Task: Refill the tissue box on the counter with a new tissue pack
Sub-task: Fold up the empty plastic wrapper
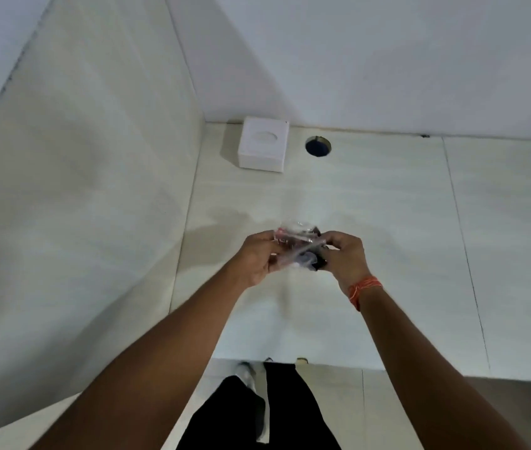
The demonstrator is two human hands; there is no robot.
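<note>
A white square tissue box (263, 145) with an oval slot on top stands at the back of the pale counter (371, 222), in the corner by the wall. Over the middle of the counter I hold a small tissue pack (298, 246) in crinkled clear plastic wrap with dark and reddish print. My left hand (257, 258) pinches its left side and my right hand (347, 254) grips its right side. The pack is blurred and partly hidden by my fingers. An orange thread band circles my right wrist.
A round dark hole (317, 146) is cut in the counter just right of the box. A pale side wall (79, 190) rises on the left. The counter's front edge runs across below my forearms, with my dark trousers (257, 414) and floor beneath.
</note>
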